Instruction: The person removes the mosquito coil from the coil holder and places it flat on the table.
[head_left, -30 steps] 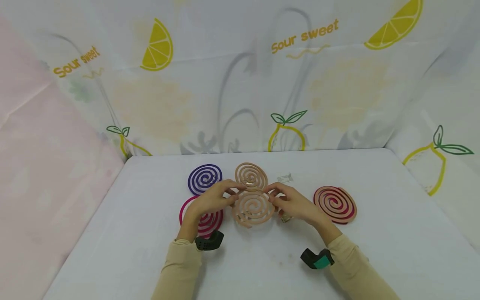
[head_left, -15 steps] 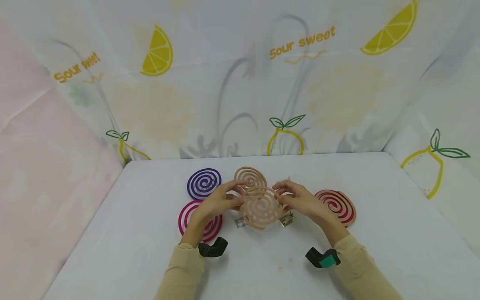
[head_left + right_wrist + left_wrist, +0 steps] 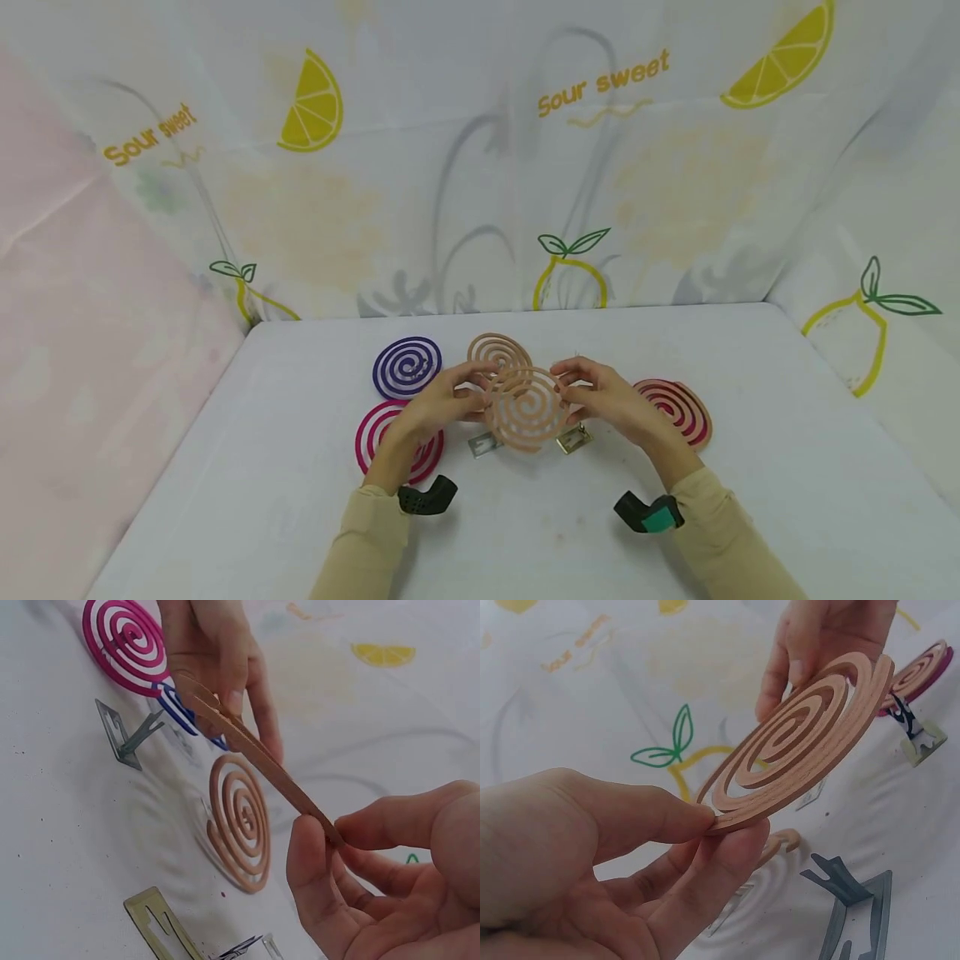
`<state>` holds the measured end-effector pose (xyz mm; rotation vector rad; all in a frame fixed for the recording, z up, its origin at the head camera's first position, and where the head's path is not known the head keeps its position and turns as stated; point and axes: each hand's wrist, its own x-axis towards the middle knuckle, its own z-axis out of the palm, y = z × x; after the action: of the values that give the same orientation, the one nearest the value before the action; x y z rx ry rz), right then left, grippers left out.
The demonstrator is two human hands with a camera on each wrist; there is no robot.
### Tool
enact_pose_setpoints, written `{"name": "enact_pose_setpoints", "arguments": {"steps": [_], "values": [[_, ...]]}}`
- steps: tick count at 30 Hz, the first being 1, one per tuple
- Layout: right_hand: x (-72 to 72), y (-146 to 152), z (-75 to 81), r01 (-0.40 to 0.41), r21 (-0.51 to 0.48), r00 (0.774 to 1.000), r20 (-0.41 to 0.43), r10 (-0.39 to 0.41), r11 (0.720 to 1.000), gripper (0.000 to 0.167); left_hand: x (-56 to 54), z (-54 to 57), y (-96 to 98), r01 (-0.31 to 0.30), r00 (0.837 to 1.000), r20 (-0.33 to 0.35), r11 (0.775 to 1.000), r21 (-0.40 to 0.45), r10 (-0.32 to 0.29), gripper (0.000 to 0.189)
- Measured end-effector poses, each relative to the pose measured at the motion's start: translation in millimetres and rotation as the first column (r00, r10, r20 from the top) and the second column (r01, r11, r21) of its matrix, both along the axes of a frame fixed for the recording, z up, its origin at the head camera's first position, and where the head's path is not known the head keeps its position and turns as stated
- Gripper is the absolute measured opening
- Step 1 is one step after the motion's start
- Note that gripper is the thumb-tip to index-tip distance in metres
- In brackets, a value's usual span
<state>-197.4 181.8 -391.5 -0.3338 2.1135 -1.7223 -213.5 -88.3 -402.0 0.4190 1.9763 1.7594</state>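
A tan spiral mosquito coil [image 3: 802, 780] is held up, tilted, between both hands. My left hand [image 3: 442, 404] pinches its left edge between thumb and fingers. On the opposite edge, the right hand [image 3: 607, 400] pinches it the same way; the right wrist view shows the coil edge-on [image 3: 270, 769]. Below lie a silver metal coil stand [image 3: 483, 444] and a gold one [image 3: 574, 439], each with a raised prong. Just behind the held coil, a second tan coil [image 3: 498, 346] lies partly covered by it.
A purple coil [image 3: 405, 367] lies at the back left, a magenta coil [image 3: 363, 437] in front of it, partly under the left forearm. To the right sits a pair of interlocked magenta and tan coils [image 3: 675, 412]. Patterned cloth [image 3: 480, 167] stands behind the white table [image 3: 225, 500].
Both hands have shifted slightly right with the tan coil, away from the other tan coil. The silver and gold stands now show beside it.
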Motion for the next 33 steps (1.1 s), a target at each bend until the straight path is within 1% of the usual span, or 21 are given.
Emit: {"name": "enact_pose_setpoints", "arguments": {"steps": [4, 8, 11, 13, 15, 18, 20, 24, 28, 30, 33], "values": [[-0.7, 3, 0.1, 0.006, -0.009, 1.0, -0.029, -0.006, 1.0, 0.037, -0.2, -2.4, 3.1, -0.019, 1.0, -0.005, 1.0, 0.008, 0.019, 0.048], [-1.5, 7, 3.7, 0.018, -0.007, 0.999, -0.028, -0.018, 1.0, 0.036, 0.2, -2.4, 7.7, -0.039, 0.999, -0.017, 0.999, 0.013, 0.04, 0.047], [-1.1, 9, 6.0, 0.028, 0.005, 0.999, -0.024, -0.028, 1.0, 0.036, 1.5, -4.4, 11.0, -0.036, 0.998, -0.047, 0.999, 0.04, 0.038, 0.046], [-0.6, 11, 6.8, 0.035, 0.017, 0.999, -0.029, -0.034, 0.999, 0.036, 2.7, -6.2, 13.2, -0.021, 0.995, -0.097, 0.997, 0.068, 0.027, 0.044], [-0.3, 12, 6.9, 0.039, 0.043, 0.998, -0.05, -0.037, 0.998, 0.035, 3.3, -7.8, 16.7, -0.018, 0.991, -0.131, 0.997, 0.081, 0.029, 0.044], [-0.1, 14, 6.5, 0.047, 0.103, 0.994, -0.103, -0.037, 0.994, 0.034, 2.1, -9.1, 24.2, -0.033, 0.983, -0.182, 0.998, 0.046, 0.04, 0.043], [0.0, 14, 6.3, 0.061, 0.16, 0.989, -0.142, -0.038, 0.985, 0.032, 1.7, -10.1, 29.5, -0.062, 0.981, -0.184, 0.998, 0.012, 0.063, 0.043], [0.2, 16, 6.7, 0.1, 0.26, 0.976, -0.215, -0.044, 0.96, 0.029, 2.6, -11.1, 38.6, -0.092, 0.963, -0.26, 0.995, -0.048, 0.077, 0.041], [0.2, 20, 8.0, 0.127, 0.292, 0.966, -0.254, -0.051, 0.948, 0.028, 3.9, -11.8, 45.9, -0.115, 0.93, -0.359, 0.989, -0.088, 0.077, 0.039], [0.3, 23, 9.3, 0.12, 0.296, 0.967, -0.25, -0.045, 0.948, 0.029, 5.4, -11.7, 49.1, -0.133, 0.923, -0.375, 0.987, -0.089, 0.091, 0.039], [0.3, 27, 10.3, 0.12, 0.32, 0.969, -0.244, -0.041, 0.94, 0.029, 7.3, -12.5, 54.9, -0.156, 0.917, -0.381, 0.985, -0.077, 0.115, 0.039]]}}
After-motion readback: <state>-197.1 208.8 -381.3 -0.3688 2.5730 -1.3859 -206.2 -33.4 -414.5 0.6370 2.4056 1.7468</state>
